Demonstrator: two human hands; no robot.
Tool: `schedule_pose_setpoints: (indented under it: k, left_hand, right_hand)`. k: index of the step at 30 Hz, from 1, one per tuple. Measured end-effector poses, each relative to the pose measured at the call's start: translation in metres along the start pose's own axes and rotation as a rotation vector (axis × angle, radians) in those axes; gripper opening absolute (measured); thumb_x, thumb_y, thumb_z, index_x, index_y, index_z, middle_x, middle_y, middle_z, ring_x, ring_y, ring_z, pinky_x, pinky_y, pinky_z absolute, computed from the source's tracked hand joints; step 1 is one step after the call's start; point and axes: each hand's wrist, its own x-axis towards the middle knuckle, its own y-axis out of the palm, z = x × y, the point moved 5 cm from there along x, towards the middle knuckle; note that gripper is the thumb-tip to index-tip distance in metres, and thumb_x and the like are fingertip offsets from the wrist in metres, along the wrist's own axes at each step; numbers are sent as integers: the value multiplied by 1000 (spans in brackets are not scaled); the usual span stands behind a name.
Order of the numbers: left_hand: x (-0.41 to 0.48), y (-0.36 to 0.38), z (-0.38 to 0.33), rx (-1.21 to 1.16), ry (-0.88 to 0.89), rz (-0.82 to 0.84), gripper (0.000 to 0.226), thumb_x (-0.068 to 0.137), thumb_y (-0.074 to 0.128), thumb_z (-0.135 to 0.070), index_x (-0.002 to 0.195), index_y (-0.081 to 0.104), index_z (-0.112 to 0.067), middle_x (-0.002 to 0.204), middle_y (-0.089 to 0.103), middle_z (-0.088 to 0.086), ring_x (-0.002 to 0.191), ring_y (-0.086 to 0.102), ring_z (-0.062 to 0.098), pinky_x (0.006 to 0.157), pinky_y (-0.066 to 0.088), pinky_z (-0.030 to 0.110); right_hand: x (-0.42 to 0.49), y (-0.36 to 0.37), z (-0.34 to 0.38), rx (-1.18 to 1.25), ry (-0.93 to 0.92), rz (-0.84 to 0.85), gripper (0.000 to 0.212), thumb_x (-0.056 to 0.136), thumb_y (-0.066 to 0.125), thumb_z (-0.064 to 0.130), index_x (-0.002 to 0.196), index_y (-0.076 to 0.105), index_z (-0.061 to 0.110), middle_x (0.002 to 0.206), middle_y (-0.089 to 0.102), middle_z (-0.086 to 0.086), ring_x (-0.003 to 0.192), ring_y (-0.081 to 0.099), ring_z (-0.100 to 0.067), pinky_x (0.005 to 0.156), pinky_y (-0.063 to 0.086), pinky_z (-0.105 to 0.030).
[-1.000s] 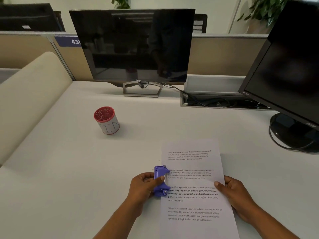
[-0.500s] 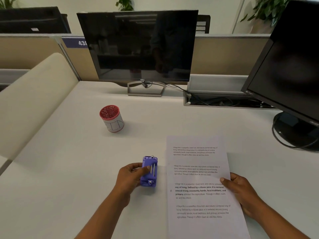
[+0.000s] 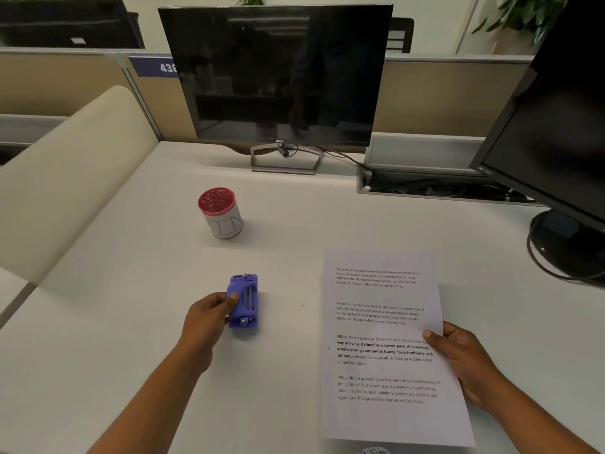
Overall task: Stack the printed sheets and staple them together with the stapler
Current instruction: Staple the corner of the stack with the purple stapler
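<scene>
Under the left hand (image 3: pixel 209 317), fingers wrapped around it, sits the purple stapler (image 3: pixel 244 301), while the right hand (image 3: pixel 458 358) pinches the printed sheets (image 3: pixel 379 348) at their right edge.

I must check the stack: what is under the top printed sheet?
Under the top printed sheet another sheet's edge shows at the upper right, on the white desk. The right hand grips the right edge. How many sheets lie beneath is covered.
</scene>
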Motion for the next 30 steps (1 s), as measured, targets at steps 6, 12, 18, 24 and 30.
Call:
schedule_pose_setpoints:
  k: [6, 12, 18, 24, 30]
  left_hand:
    - [16, -29, -16, 161, 99, -164, 26, 97, 56, -21, 76, 57, -5, 69, 54, 7, 61, 42, 19, 56, 32, 28]
    - [34, -59, -19, 305, 119, -229, 28, 99, 52, -22, 84, 57, 1, 71, 52, 11, 61, 40, 22, 55, 31, 30]
    - [50, -69, -12, 398, 73, -213, 31, 99, 51, -23, 90, 58, 6, 77, 55, 14, 66, 44, 24, 59, 32, 33]
    - [50, -64, -7, 414, 85, -236, 27, 99, 50, -18, 89, 55, 7, 78, 54, 15, 65, 44, 26, 57, 33, 32]
    - [51, -69, -3, 451, 92, -337, 18, 95, 55, -21, 94, 60, -4, 101, 59, 17, 79, 54, 30, 64, 40, 32]
  right_hand:
    - [0, -2, 0, -13, 16, -37, 25, 92, 57, 6, 115, 65, -1, 105, 74, -25, 93, 71, -44, 83, 57, -56]
    - [0, -1, 1, -10, 25, -52, 23, 92, 56, 5, 113, 66, 0, 103, 74, -24, 90, 72, -42, 76, 60, -51]
    - [0, 0, 0, -4, 25, -56, 23, 92, 56, 4, 113, 65, 0, 103, 74, -25, 91, 72, -43, 76, 60, -50]
    - [-1, 1, 1, -8, 19, -54, 24, 92, 56, 4, 114, 66, 0, 106, 74, -25, 95, 70, -45, 80, 59, -52]
    - [-1, 2, 2, 2, 17, -60, 25, 90, 57, 5, 113, 65, -1, 104, 74, -25, 95, 70, -45, 78, 59, -50]
